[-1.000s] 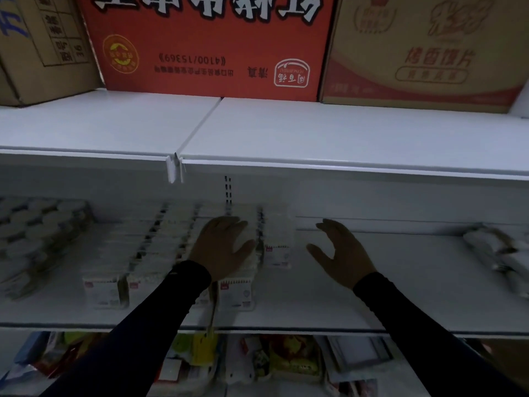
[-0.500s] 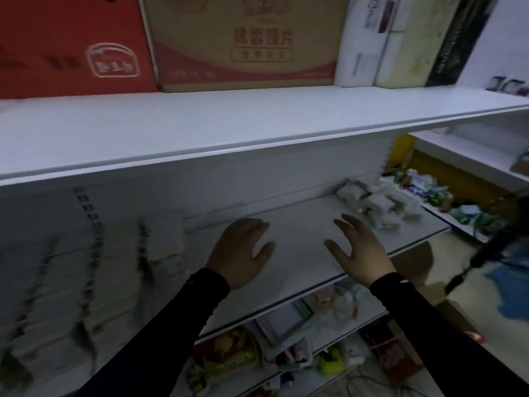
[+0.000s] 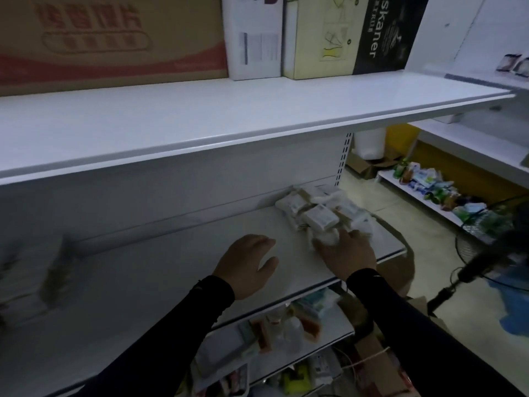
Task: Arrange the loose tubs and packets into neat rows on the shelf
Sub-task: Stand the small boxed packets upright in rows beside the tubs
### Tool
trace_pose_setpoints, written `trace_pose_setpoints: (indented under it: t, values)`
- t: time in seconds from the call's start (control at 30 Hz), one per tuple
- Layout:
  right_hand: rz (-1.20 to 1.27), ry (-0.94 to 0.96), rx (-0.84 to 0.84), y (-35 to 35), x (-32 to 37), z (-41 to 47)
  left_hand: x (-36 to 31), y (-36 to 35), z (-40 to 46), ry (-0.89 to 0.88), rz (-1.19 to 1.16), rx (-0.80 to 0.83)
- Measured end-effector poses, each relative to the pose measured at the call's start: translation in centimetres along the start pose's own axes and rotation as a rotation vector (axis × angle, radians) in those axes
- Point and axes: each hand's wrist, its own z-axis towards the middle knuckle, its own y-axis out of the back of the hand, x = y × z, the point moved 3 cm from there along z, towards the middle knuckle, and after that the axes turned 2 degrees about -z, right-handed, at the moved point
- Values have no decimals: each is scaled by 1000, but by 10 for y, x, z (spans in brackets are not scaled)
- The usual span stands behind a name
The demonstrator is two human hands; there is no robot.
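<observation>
Hidden, cropped and blurred regions. The right hand (image 3: 347, 253) covers the nearest packet (image 3: 326, 239) of the heap of packets (image 3: 315, 214); its fingertips are smeared by motion, so whether the grip encloses the packet or only rests on it cannot be told. Print on the packets beyond the grip is too small to read. Far to the left of the left hand (image 3: 246, 265), the goods on the shelf (image 3: 171, 267) are a motion-blurred streak (image 3: 54, 276) of no readable shape. Above the grip, the cartons (image 3: 114, 38) are cut off by the upper edge. Below it, both sleeves (image 3: 183, 325) run out of the lower edge.
</observation>
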Motion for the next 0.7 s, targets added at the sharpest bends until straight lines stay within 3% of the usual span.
trace_pose_setpoints:
  t: [0.13,0.23,0.47,0.53,0.63,0.7]
  values:
    - [-22,12,17,-12,-2,13,-9,-5,19,44,21,35]
    - [-29,146,9,-22,1,2,-6,-7,25,93,10,46]
    - [60,527,310,-27,32,-13,2,-18,42,230,-29,176]
    - [134,507,212,-20,31,-10,4,-23,44,267,-18,216]
    - [177,424,-114,-6,20,9,7,-27,46,309,-46,233]
    - [92,400,-154,-5,14,27,8,-28,48,334,-74,222]
